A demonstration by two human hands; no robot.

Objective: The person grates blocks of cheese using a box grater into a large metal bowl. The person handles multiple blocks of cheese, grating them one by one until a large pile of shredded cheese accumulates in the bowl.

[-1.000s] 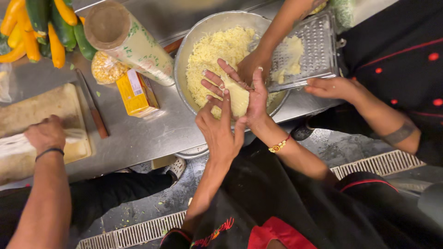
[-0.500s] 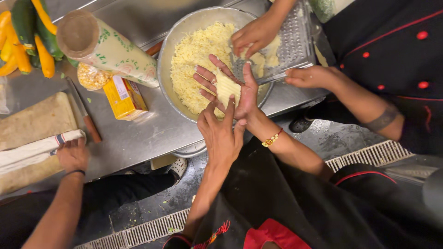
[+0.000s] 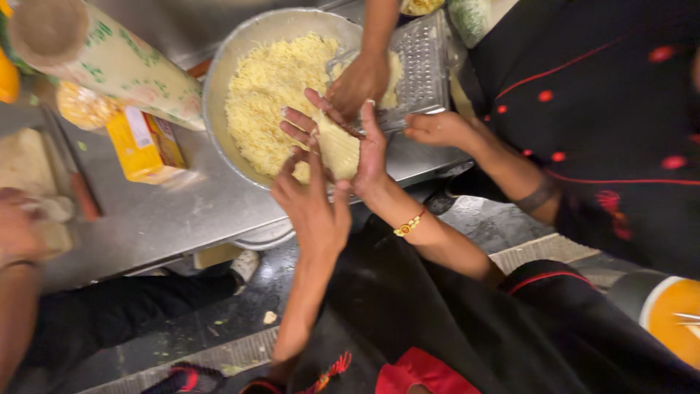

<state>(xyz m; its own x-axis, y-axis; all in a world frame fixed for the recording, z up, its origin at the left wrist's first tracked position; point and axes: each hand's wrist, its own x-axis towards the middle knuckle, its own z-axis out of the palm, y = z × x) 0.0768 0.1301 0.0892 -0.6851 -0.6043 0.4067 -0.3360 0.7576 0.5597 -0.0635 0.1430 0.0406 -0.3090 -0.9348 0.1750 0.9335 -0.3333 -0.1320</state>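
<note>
My two hands meet over the near rim of a large metal bowl (image 3: 219, 95) full of pale yellow grated shreds (image 3: 270, 95). Between them is a pale compact lump (image 3: 339, 149) of the same stuff. My right hand (image 3: 372, 146), with a gold bracelet at the wrist, cups the lump from the right with its fingers splayed to the left. My left hand (image 3: 313, 208) presses against it from below, back of the hand up.
A co-worker in black rubs a hand (image 3: 357, 84) on a flat metal grater (image 3: 423, 66) and steadies it with the other hand (image 3: 437, 128). A yellow carton (image 3: 142, 146), a patterned roll (image 3: 109, 62) and another person's hand (image 3: 18, 226) are on the steel counter at left.
My hands stay pressed around the lump above the bowl. The co-worker's hand has slid down the grater. The person at left has drawn a hand toward the counter's near edge.
</note>
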